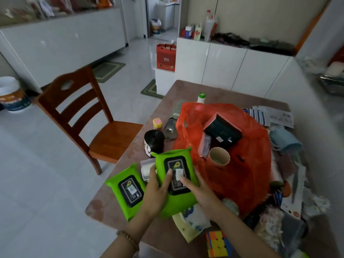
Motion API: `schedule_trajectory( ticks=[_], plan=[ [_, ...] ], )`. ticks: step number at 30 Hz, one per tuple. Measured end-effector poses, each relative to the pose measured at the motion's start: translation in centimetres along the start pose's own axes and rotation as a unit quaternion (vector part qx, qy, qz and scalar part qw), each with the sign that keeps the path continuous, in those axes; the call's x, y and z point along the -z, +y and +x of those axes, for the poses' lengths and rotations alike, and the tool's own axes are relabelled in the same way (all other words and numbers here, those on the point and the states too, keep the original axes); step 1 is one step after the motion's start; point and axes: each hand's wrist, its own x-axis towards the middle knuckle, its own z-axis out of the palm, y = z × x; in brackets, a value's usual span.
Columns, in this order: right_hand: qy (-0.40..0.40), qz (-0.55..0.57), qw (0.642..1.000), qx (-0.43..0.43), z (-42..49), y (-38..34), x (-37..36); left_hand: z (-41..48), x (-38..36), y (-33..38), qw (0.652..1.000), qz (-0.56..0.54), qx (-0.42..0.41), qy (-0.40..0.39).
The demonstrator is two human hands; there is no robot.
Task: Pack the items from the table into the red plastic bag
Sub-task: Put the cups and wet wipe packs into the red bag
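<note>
Grip: left hand (158, 189) and right hand (202, 193) both clasp one green pack (176, 161), thumbs on its black lid, fingers wrapped at its edges.
Pack: lifted and tilted, just left of the bag (247, 172), not yet inside.
Bag: red, mouth slumped open on the surface (104, 203); a dark box (223, 132) and a cardboard tube (219, 155) already crowd the opening.
Second pack (128, 190): flat, further left of the bag, untouched.
Risk: neither hand holds the limp rim open, so it may fold under the pack. The pack could also snag on the tube or slide back out.
Writing: avocado picture on each lid; the lettering is too blurred to read.
</note>
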Motion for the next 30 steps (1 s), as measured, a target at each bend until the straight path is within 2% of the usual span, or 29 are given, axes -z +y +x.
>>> schedule_trajectory(
  ticks=[3, 4, 6, 8, 10, 11, 13, 17, 21, 22, 25, 27, 28, 30],
  plan=[
    [0.02, 0.048, 0.997, 0.064, -0.5, -4.1, 1.8, 2.4, -1.7, 4.7, 0.995, 0.004, -0.081, -0.062],
    [0.036, 0.061, 0.994, 0.078, -0.5, -5.2, 2.8, 3.3, -2.5, 5.8, 0.992, 0.02, -0.109, -0.052],
    [0.084, 0.084, 0.989, 0.087, -0.2, -6.9, 5.5, 6.2, -4.2, 7.1, 0.987, 0.057, -0.146, 0.024],
    [0.134, 0.069, 0.985, 0.088, 0.5, -8.0, 8.2, 9.4, -5.2, 7.9, 0.985, 0.104, -0.117, 0.079],
    [0.175, 0.01, 0.981, 0.082, 1.8, -8.3, 10.4, 12.5, -5.5, 7.5, 0.988, 0.12, -0.074, 0.062],
    [0.195, -0.019, 0.977, 0.081, 2.8, -8.3, 11.2, 13.7, -5.5, 7.2, 0.993, 0.087, -0.067, 0.036],
    [0.224, -0.056, 0.97, 0.072, 5.5, -7.5, 12.2, 15.1, -5.2, 7.3, 0.993, 0.062, -0.095, 0.011],
    [0.196, -0.019, 0.98, 0.013, 11.4, -5.4, 11.7, 16.7, -3.8, 9.0, 0.983, 0.084, -0.154, 0.054],
    [0.3, -0.143, 0.942, 0.036, 12.8, -4.2, 9.5, 16.7, -2.5, 9.0, 0.989, 0.066, -0.129, 0.031],
    [0.304, -0.151, 0.939, 0.055, 12.2, -4.0, 9.0, 16.3, -2.2, 8.4, 0.988, 0.081, -0.127, 0.03],
    [0.245, -0.125, 0.952, 0.135, 8.7, -3.8, 6.7, 14.7, -0.5, 6.3, 0.989, 0.078, -0.115, 0.057],
    [0.194, -0.11, 0.958, 0.182, 6.1, -3.1, 4.4, 12.6, 1.0, 4.9, 0.993, 0.038, -0.072, 0.08],
    [0.164, -0.105, 0.963, 0.185, 4.9, -2.4, 3.2, 11.3, 1.9, 3.9, 0.995, 0.034, -0.037, 0.087],
    [0.077, -0.116, 0.979, 0.15, 3.7, -0.6, 0.6, 8.8, 4.2, 0.9, 0.988, 0.099, 0.025, 0.118]
  ],
)
